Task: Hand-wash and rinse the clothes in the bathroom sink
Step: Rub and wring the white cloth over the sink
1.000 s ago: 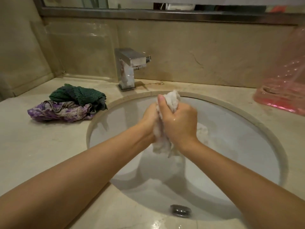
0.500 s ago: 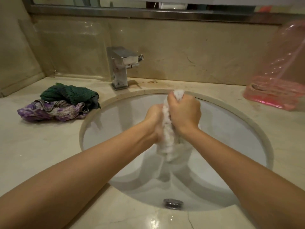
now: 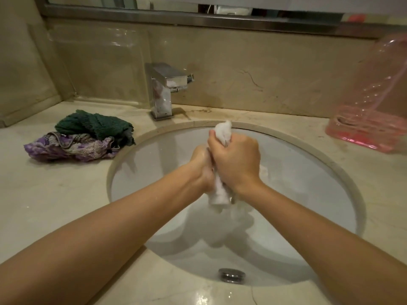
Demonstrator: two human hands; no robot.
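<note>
Left of frame, on the counter (image 3: 44, 194): two garments piled together, a dark green knit (image 3: 94, 125) lying on top of a purple patterned cloth (image 3: 66, 148), both apart from the sink (image 3: 343, 179) rim and looking dry, so likely still to wash

Upper centre: chrome faucet (image 3: 164, 91) behind the basin, no stream visible, so I judge it off

Centre: both hands over the basin, fists stacked on one white cloth (image 3: 222, 129). Left hand (image 3: 202, 170) sits lower and is partly hidden behind the right; it seems to be gripping the cloth's middle, though its fingers can't be seen clearly. Right hand (image 3: 234, 160) is curled tight round the upper part, a tuft poking out above the fist, a tail hanging below both

Bottom centre: overflow fitting (image 3: 231, 275) on the near wall of the basin, water level hard to read

Right edge: pink translucent plastic container (image 3: 370, 128) on the counter

Step in hand: wringing or scrubbing the white piece, early in the job. Next move needs counter-twist between the fists, held over the basin so runoff stays in, then water on for a rinse
</note>
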